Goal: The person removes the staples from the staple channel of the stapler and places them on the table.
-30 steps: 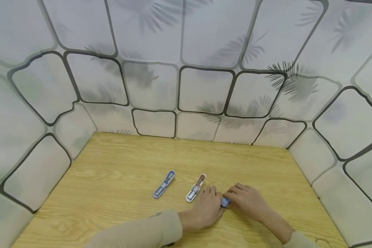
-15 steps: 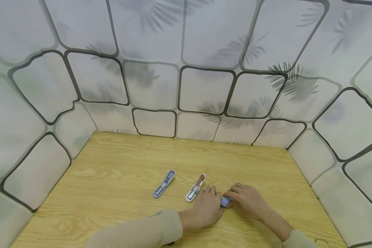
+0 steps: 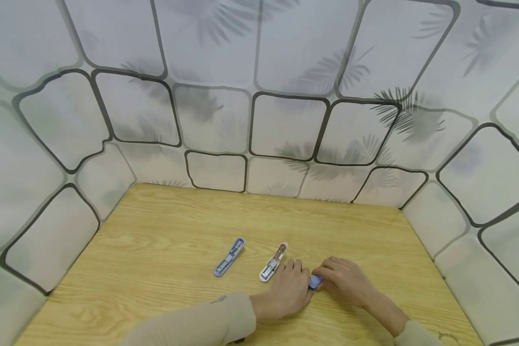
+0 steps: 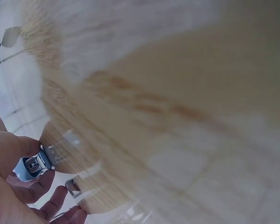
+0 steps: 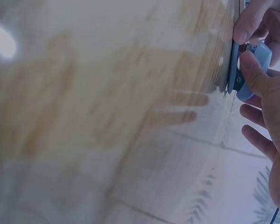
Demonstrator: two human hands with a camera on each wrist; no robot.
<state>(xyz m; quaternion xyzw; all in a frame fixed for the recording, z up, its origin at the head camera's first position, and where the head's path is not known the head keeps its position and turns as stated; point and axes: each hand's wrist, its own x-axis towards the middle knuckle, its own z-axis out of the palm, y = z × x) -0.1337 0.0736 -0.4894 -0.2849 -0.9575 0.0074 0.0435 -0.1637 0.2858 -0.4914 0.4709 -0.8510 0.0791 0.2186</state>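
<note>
A small blue stapler (image 3: 314,281) lies low on the wooden table (image 3: 164,226) between my two hands, mostly hidden by them. My left hand (image 3: 288,287) comes from the left, its fingers curled at the stapler's near end. In the left wrist view the stapler's metal end (image 4: 34,164) shows between the fingers of that hand (image 4: 13,191). My right hand (image 3: 345,280) grips the other end. The right wrist view shows its thumb (image 5: 253,73) pressed on the blue stapler body (image 5: 260,58), against the table edge.
Two more small staplers lie left of the hands: a blue one (image 3: 228,257) and a pink-and-white one (image 3: 274,262), both angled up to the right. Patterned white panels (image 3: 285,125) wall the table on three sides.
</note>
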